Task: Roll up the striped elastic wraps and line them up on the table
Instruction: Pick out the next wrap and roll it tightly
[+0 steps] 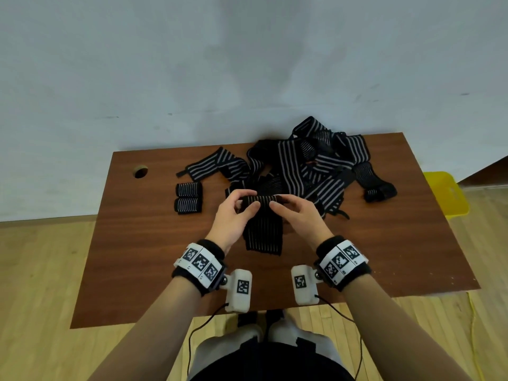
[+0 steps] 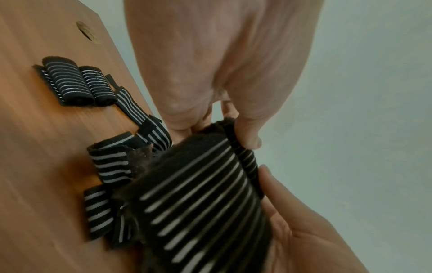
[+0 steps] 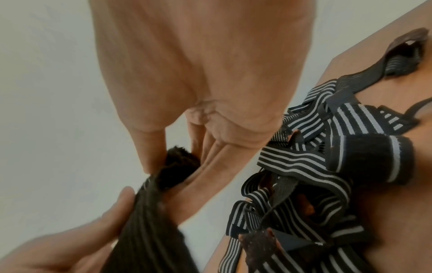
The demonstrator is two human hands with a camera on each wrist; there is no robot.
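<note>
While two rolled wraps [image 1: 188, 197] lie side by side, left hand [image 1: 233, 218] and right hand [image 1: 301, 215] pinch one wrap [image 1: 262, 224].

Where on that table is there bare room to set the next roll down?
Bare wood lies beside the two finished rolls, toward the near edge, and left of them up to the hole. The table's near right part, right of the hands, is also bare. The far middle and right are crowded by the heap of loose wraps.

Your black, grey-striped elastic wrap [image 2: 201, 199] was motion-blurred in both wrist views; the tangled pile of striped wraps [image 1: 310, 166] hid its lower layers from you.
</note>
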